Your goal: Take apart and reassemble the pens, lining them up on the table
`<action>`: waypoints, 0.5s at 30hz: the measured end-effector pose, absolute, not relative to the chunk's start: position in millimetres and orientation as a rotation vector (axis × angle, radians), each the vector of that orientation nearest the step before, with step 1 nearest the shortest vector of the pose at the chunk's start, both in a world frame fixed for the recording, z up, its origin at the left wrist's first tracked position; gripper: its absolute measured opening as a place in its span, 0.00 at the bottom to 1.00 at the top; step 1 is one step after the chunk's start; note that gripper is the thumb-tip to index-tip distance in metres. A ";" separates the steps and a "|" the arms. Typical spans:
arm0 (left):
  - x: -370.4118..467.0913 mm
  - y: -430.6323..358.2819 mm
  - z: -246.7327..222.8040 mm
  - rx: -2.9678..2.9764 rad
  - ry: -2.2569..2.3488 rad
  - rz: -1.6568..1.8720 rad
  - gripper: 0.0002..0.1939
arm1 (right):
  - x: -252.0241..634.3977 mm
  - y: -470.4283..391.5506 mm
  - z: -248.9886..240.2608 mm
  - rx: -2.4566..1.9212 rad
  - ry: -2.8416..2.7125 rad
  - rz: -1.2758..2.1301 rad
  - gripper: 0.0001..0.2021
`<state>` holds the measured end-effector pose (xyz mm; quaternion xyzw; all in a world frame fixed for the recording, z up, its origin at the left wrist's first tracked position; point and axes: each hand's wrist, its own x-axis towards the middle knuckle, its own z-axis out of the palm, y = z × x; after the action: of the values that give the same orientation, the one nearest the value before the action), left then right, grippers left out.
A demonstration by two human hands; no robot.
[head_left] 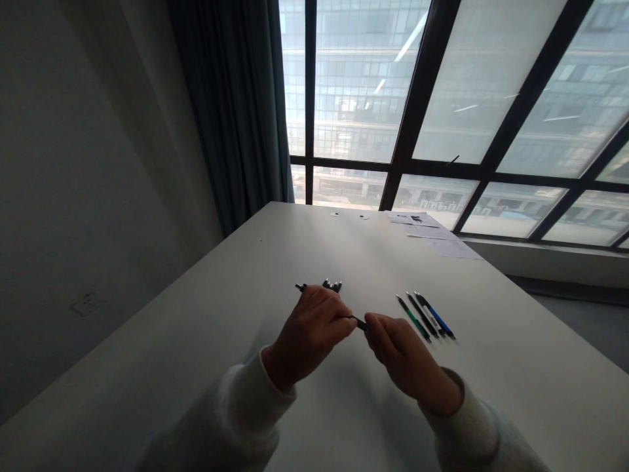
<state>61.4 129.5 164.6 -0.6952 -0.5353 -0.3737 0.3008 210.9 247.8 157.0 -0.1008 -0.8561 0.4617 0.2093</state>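
Observation:
A slim black pen (361, 323) bridges the gap between my two hands above the white table. My left hand (314, 324) is closed on it, knuckles up, with thumb and forefinger pinching near the middle of the view. From the other side, the fingertips of my right hand (400, 351) grip the pen's right end and hide it. A dark clicker-like end (300, 287) pokes out beyond my left knuckles; whether it belongs to the held pen I cannot tell. Just behind my left hand lie several black pieces with pale tips (333, 285), partly covered by the hand.
Right of my right hand, a green-and-black pen (414, 319) lies beside black and blue pens (435, 316) in a slanted row. Paper sheets (425, 226) and two small white items (335, 214) rest at the table's far end. A dark curtain (236, 98) and windows stand beyond.

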 end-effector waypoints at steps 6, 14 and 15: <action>68.0 129.5 176.4 -1.855 -1.393 -0.977 0.04 | 223.0 247.6 165.5 -0.292 -2.264 1.538 0.17; 75.9 127.0 190.2 -1.839 -1.356 -0.990 0.04 | 228.2 241.7 172.3 -0.227 -2.262 1.427 0.18; 76.5 126.8 190.9 -1.836 -1.345 -0.994 0.04 | 227.9 240.5 171.0 -0.241 -2.240 1.502 0.20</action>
<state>76.5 126.8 190.9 -0.6997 -0.5124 -0.3789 0.3230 227.9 240.5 171.0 -0.0868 -0.8079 0.5417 0.2154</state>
